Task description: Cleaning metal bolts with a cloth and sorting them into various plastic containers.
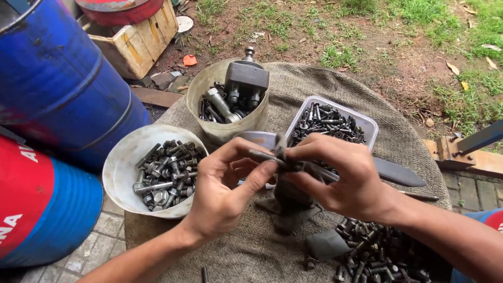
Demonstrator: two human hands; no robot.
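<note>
The person's left hand (222,183) and right hand (335,175) meet above the burlap-covered round table (403,126), both closed on the same thing: a long dark steel bolt (262,155) wrapped partly in a grimy dark rag (285,162). The left fingertips pinch the bare end of the shank; the right hand grips the rag-covered part. The bolt looks stiff, fairly heavy for its size and probably oily, so the bare metal may slip; the cloth gives the surer hold. Below sit a white plastic bowl of grey bolts and nuts (162,173), a beige bucket of larger fittings (230,99), a clear rectangular tub of small dark screws (330,123), and a loose pile of bolts (377,254) near the right forearm.
</note>
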